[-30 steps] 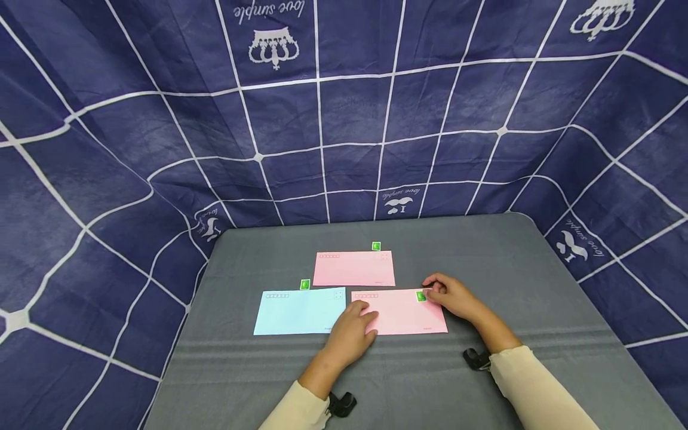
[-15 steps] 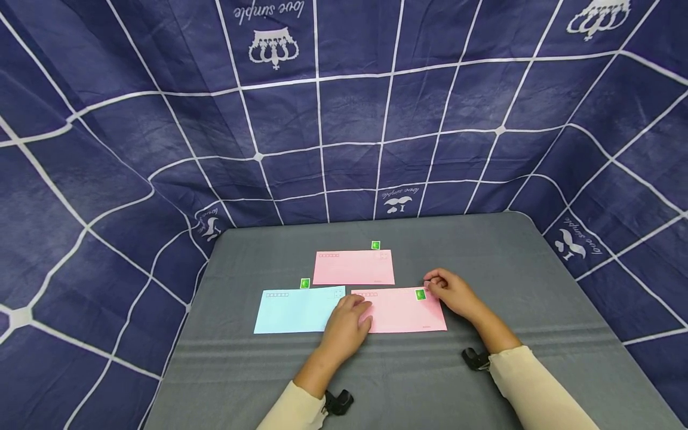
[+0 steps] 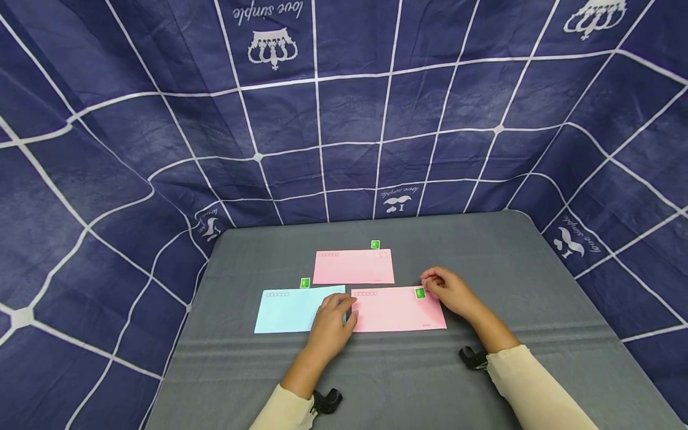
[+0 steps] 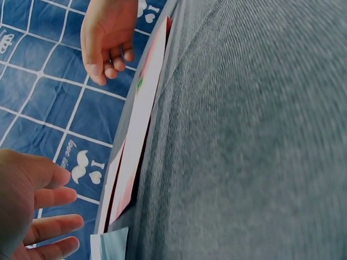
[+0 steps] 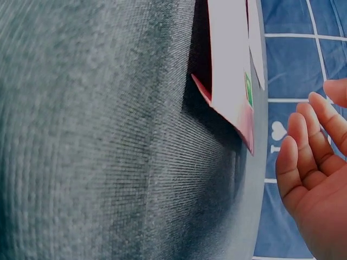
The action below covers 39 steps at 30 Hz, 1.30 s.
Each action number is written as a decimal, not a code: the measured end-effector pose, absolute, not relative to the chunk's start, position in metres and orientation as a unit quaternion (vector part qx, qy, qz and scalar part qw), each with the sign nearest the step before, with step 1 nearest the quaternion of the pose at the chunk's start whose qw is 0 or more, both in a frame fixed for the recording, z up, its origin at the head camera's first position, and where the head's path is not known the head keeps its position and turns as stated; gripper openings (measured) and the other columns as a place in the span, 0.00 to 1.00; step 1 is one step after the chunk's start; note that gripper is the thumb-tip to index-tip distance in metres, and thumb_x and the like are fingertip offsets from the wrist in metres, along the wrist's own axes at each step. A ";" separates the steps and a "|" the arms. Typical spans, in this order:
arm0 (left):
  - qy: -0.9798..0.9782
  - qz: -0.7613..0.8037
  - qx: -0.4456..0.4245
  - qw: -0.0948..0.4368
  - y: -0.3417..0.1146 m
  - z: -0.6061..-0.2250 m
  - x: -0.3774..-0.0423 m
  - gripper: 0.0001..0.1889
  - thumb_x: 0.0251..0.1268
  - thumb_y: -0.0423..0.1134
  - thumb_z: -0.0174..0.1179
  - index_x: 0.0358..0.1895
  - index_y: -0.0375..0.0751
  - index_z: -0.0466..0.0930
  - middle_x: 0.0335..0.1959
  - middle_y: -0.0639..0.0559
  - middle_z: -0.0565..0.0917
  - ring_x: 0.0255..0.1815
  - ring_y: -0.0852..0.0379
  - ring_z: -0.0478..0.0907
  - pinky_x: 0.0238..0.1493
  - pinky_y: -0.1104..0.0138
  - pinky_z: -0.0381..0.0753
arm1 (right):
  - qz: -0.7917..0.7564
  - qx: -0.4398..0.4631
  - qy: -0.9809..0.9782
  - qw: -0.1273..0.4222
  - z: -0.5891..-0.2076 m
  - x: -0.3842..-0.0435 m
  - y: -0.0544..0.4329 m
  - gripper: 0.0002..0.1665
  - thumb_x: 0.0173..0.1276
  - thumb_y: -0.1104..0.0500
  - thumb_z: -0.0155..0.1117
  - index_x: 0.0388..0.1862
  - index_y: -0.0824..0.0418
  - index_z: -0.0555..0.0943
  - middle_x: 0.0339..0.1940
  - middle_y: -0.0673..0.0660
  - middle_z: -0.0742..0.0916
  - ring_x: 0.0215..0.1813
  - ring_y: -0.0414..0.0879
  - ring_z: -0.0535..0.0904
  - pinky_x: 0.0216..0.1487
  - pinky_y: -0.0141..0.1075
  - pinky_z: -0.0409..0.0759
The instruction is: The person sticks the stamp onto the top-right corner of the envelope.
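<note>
A pink envelope (image 3: 398, 312) lies at the front right, with a green stamp (image 3: 420, 293) on its upper right corner. My right hand (image 3: 450, 292) hovers by that corner; the right wrist view shows its fingers (image 5: 303, 141) loosely bent and holding nothing. Over the gap between the pink envelope and a light blue envelope (image 3: 285, 312) hangs my left hand (image 3: 329, 325), also holding nothing, its fingers relaxed in the left wrist view. It covers the blue envelope's right part.
Behind these lies another pink envelope (image 3: 352, 269), with a green stamp (image 3: 375, 245) just beyond its far edge. One more green stamp (image 3: 305, 283) sits behind the blue envelope. A grey cloth-covered table (image 3: 403, 382) meets a blue gridded curtain (image 3: 355, 113).
My left hand has moved left, off the front pink envelope. The right fingers have come away from the stamp, which stays on the envelope's corner.
</note>
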<state>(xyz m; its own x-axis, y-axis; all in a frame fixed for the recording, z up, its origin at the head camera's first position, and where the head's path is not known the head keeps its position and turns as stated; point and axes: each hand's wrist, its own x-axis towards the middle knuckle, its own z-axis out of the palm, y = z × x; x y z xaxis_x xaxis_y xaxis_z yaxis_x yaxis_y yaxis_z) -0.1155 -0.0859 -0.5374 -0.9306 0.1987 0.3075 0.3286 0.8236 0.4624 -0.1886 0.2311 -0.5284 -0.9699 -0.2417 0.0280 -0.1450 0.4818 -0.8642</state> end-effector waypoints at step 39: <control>-0.952 -0.270 -0.086 0.115 -0.127 -0.533 -0.119 0.22 0.72 0.48 0.61 0.64 0.43 0.81 0.65 0.43 0.79 0.71 0.41 0.71 0.67 0.45 0.71 | -0.469 -0.144 0.870 0.053 -0.510 -0.190 0.200 0.18 0.74 0.56 0.64 0.57 0.65 0.83 0.45 0.58 0.86 0.40 0.42 0.80 0.38 0.30 0.79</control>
<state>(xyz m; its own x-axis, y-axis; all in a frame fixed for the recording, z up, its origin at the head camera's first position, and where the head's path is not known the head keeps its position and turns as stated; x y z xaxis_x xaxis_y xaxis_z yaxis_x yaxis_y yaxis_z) -0.1188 -0.1268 -0.5332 -0.9586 0.1022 0.2657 0.2266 0.8390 0.4947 -0.1903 0.2000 -0.5096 -0.9532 -0.2992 0.0428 -0.2003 0.5194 -0.8307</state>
